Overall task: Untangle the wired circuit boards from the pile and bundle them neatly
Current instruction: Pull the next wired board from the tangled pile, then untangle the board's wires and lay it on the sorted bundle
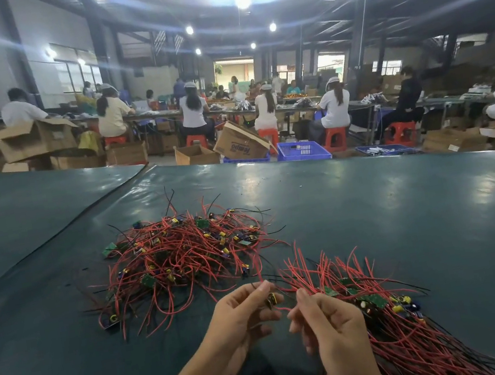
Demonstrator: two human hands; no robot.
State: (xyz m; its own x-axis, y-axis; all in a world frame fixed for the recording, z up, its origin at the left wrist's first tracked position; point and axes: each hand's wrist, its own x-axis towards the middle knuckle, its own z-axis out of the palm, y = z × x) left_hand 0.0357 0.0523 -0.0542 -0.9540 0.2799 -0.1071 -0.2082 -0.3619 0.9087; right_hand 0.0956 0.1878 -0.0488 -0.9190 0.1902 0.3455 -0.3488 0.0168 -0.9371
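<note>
Wired circuit boards point(182, 257) heaped in a red tangle on the green table mat point(404, 193), ahead and a little left of both hands. One single board point(271, 300) lifted clear, held between the hands just above the mat: pinched by the left hand point(245, 317) between thumb and forefinger, its red lead point(257, 267) rising up and back toward the tangle, whether free of it impossible to tell; gripped on another lead by the right hand point(332, 330), fingers curled round the wire. Just beside and partly under that hand, a sorted bundle point(403, 325), long axis slanting from far-left wire tips to near-right tails, boards gathered near the middle. Likely next: swing the held piece rightward, turn it to match that slant, lay board against boards. Right hand nearer the bundle, left nearer the tangle. Some risk of the rising lead snagging on the heap's near edge.
</note>
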